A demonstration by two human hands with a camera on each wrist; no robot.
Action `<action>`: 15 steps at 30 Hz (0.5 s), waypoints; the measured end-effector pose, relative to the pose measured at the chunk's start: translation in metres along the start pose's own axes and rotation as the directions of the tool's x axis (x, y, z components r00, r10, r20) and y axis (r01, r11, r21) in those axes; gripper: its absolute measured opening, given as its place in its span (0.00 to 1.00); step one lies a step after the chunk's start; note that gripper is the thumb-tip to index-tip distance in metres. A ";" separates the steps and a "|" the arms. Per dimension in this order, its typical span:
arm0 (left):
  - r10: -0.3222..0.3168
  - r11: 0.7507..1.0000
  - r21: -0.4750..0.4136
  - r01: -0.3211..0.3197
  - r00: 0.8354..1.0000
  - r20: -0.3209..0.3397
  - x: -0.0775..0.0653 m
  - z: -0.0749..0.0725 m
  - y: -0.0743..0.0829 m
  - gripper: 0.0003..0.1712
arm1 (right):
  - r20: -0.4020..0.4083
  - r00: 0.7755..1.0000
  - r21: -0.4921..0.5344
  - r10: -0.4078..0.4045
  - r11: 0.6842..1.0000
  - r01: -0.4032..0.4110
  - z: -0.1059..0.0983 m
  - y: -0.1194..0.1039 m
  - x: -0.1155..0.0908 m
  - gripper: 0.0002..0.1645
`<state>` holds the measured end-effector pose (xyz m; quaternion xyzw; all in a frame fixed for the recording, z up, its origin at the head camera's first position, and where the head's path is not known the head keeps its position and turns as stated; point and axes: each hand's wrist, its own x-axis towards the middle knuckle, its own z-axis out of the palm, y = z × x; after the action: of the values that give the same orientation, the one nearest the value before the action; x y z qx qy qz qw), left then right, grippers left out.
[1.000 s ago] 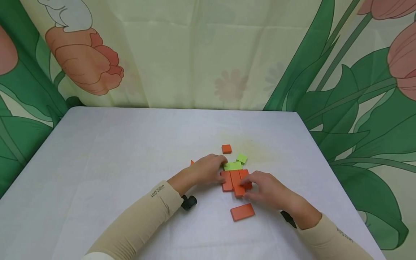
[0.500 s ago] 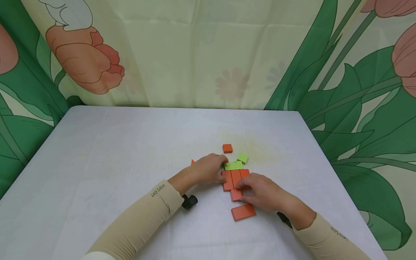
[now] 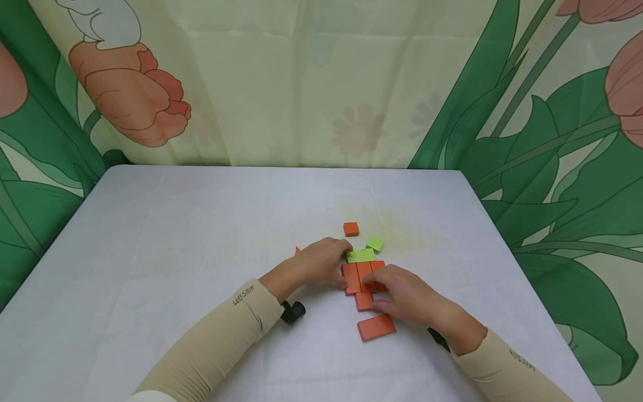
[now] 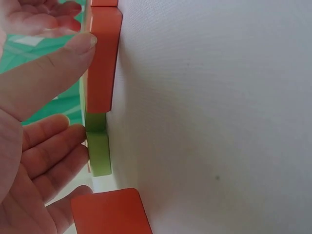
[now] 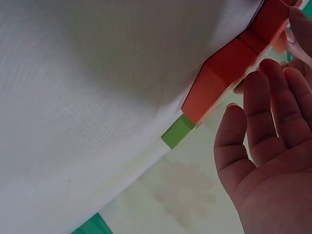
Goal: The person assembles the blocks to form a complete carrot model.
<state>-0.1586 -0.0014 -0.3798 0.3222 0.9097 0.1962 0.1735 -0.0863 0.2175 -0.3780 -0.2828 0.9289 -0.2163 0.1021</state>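
Orange blocks [image 3: 363, 276], likely light, stiff and smooth, lie packed mid-worktop [image 3: 201, 223]; best nudged at their flat side faces. The left hand [image 3: 321, 259] steadies the row's edge with relaxed fingers; the right hand [image 3: 402, 293] rests straight-fingered on top, gripping nothing.

- The left hand [image 4: 34, 141] fills the left side, fingers straight and relaxed.
- Its thumb [image 4: 48, 73] presses the long edge of an orange block [image 4: 103, 63].
- A green block [image 4: 99, 151] sits just past that block's end, a fingertip touching it.
- Another orange block [image 4: 111, 212] lies near the palm.
- All rest on a white table [image 4: 214, 117].
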 end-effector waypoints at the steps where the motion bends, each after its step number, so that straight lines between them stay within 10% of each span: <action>1: -0.001 1.000 0.000 0.001 1.000 0.000 0.000 0.000 0.000 0.38 | -0.002 1.000 0.000 0.001 1.000 -0.001 0.000 0.000 0.000 0.23; 15: -0.014 1.000 0.002 0.014 1.000 0.007 0.001 0.000 0.001 0.39 | 0.010 1.000 -0.011 0.008 1.000 -0.008 -0.001 -0.002 0.001 0.27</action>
<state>-0.1583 -0.0001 -0.3798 0.3168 0.9115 0.1931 0.1775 -0.0865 0.2161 -0.3767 -0.2808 0.9307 -0.2091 0.1061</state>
